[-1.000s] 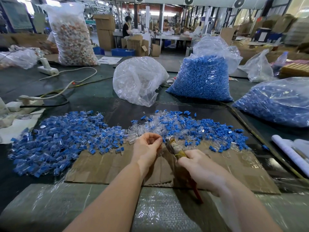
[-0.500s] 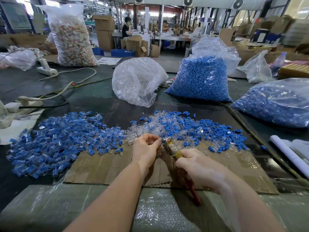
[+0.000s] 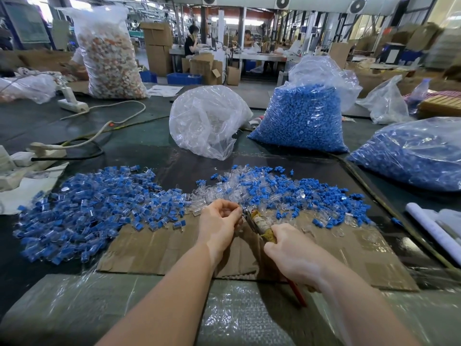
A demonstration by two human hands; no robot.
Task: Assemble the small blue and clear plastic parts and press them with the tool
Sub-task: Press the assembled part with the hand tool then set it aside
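Observation:
My left hand (image 3: 219,222) is curled over the cardboard sheet (image 3: 154,248), its fingertips pinching a small clear part against the jaws of the pliers-like tool (image 3: 258,222). My right hand (image 3: 291,255) grips the tool's handles; a red handle end (image 3: 298,294) sticks out below my wrist. The part itself is mostly hidden by my fingers. A pile of joined blue and clear pieces (image 3: 84,211) lies to the left. Loose blue and clear parts (image 3: 282,193) are heaped just beyond my hands.
A crumpled clear bag (image 3: 207,121) and a bag full of blue parts (image 3: 301,116) stand behind the piles. Another blue-filled bag (image 3: 414,153) lies at the right. White power strips and cables (image 3: 47,148) lie at the left; rolled white material (image 3: 434,231) at the right edge.
Both hands have stayed at the same spot over the cardboard. The left fingertips have closed in slightly against the tool's jaws.

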